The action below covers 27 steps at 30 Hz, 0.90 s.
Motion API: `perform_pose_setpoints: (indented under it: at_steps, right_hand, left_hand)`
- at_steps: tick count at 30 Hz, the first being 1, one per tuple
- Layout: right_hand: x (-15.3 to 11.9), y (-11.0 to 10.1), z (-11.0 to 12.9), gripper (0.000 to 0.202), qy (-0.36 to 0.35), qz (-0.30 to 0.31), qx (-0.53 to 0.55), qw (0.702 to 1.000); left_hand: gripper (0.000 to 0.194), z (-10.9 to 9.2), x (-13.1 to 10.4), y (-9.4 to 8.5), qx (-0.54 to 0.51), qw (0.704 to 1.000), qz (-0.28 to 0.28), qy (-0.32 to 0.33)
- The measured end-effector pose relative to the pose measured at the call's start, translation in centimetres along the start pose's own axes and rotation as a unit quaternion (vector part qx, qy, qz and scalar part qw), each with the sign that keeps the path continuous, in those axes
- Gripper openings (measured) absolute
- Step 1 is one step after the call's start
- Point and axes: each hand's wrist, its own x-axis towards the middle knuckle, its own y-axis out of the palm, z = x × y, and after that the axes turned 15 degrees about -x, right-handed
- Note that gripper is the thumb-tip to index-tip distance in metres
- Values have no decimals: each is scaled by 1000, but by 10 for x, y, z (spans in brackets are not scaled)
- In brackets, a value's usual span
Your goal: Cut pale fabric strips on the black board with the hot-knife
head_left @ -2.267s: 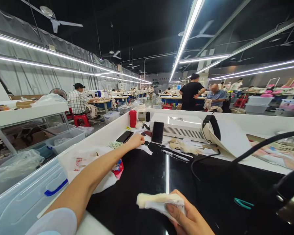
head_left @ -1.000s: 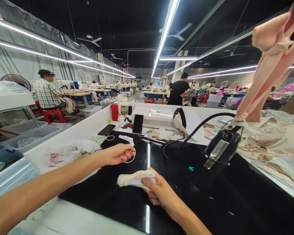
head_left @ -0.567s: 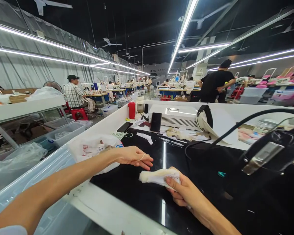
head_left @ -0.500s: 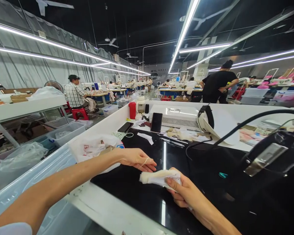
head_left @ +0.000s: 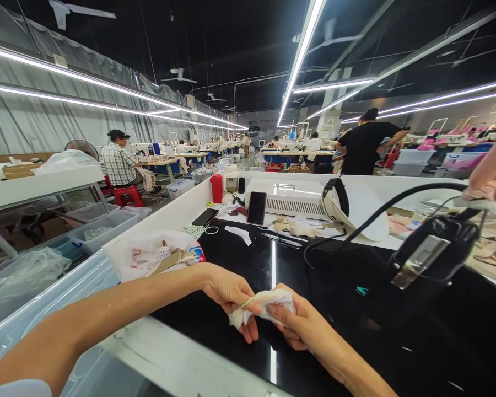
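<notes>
A small bundle of white and cream fabric pieces (head_left: pixel 281 299) is held over the black tabletop (head_left: pixel 339 331), its right end pinched between the thumb and fingers of my right hand (head_left: pixel 301 318). My left hand (head_left: pixel 226 288) has its fingers bent round the left end, some above it and some below. A thin pale rubber band (head_left: pixel 245 304) loops over the left fingers where they meet the fabric. Whether the band encircles the bundle cannot be made out. The left thumb is hidden.
Left of my hands lies a white plastic bag (head_left: pixel 149 253) with scraps. Green rubber bands (head_left: pixel 192 231), a phone (head_left: pixel 257 207) and a pen (head_left: pixel 283 239) lie farther back. A black cabled device (head_left: pixel 434 248) hangs at right, near another person's hand (head_left: pixel 494 165). A teal clip (head_left: pixel 361 290) lies below it.
My left hand has moved down and right from beside the bundle onto its left end, carrying the rubber band. Another person's hand has come into view at the right, by the black device.
</notes>
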Motion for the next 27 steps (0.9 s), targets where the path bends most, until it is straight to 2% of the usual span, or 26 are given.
perform_pose_setpoints:
  at_steps: [5, 12, 19, 27]
  right_hand:
    - [-2, 2, 6, 53, 15, -12, -41, 999]
    - [-1, 4, 8, 49, 37, -26, -96, 994]
    - [3, 6, 4, 43, 14, -44, -117, 992]
    - [4, 6, 5, 42, 3, -69, -138, 988]
  left_hand:
    - [46, 4, 3, -2, 5, 1000, -27, -8]
    - [44, 10, 8, -2, 31, 999, -20, 11]
    - [44, 13, 10, 3, 49, 997, -63, 9]
    - [36, 10, 9, 13, 75, 994, -82, 11]
